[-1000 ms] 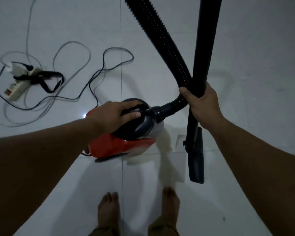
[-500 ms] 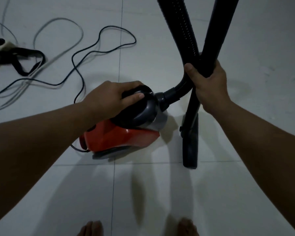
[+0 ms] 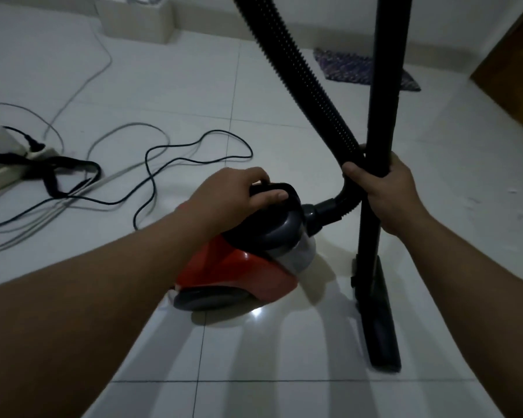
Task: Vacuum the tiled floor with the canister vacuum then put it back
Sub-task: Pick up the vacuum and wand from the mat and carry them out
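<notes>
Both hands grip the vacuum on the tiled floor.

Compared with half a second ago the view has tipped up: the feet are gone from the bottom edge, and a mat [image 3: 363, 67], a wall base and a power strip [image 3: 0, 173] at left now show. The left hand [image 3: 230, 194] stays curled over the black handle on top of the red canister [image 3: 239, 273], arm stretched forward, thumb along the handle's near side. The right hand [image 3: 381, 188] stays clamped around both the wand [image 3: 385, 95] and the ribbed hose [image 3: 299, 70], holding the wand upright. The nozzle [image 3: 381, 321] rests on the floor [image 3: 284, 396] just right of the canister. The cord [image 3: 169, 164] lies looped to the left.
</notes>
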